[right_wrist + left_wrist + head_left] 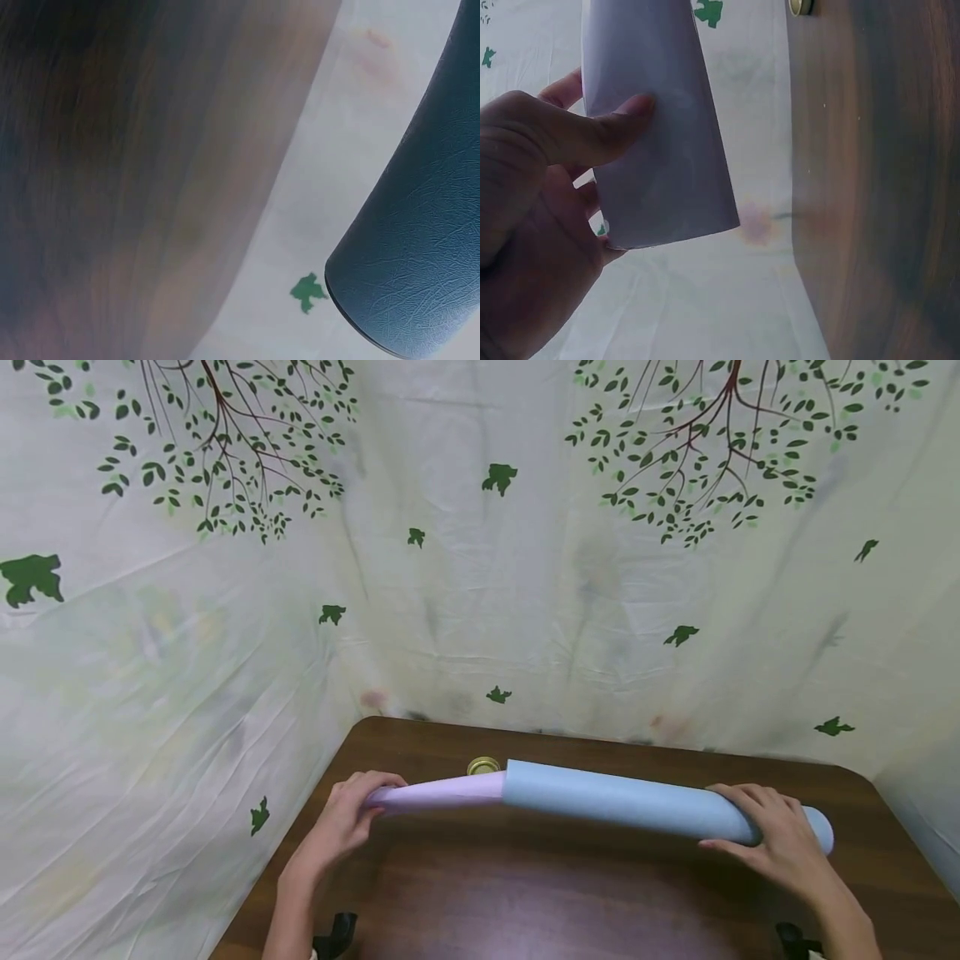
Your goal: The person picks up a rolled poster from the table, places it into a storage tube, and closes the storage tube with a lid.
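A light blue tube [615, 795] is held up over the brown table, its surface finely creased in the right wrist view. Out of its left end runs a narrower lilac roll, perhaps of paper [450, 792]. My left hand [348, 814] grips the far left end of this roll; in the left wrist view the thumb lies across the lilac surface [667, 165], with fingers behind. Near the tube's right end, my right hand [772, 831] grips it from the front, fingers over the top and thumb below. The right wrist view shows the blue tube [420, 240] but not the hand.
A small round gold lid [483, 766] lies near the back edge of the brown wooden table [525, 893]. A white cloth with printed branches and green leaves [465, 610] hangs behind and along the left side.
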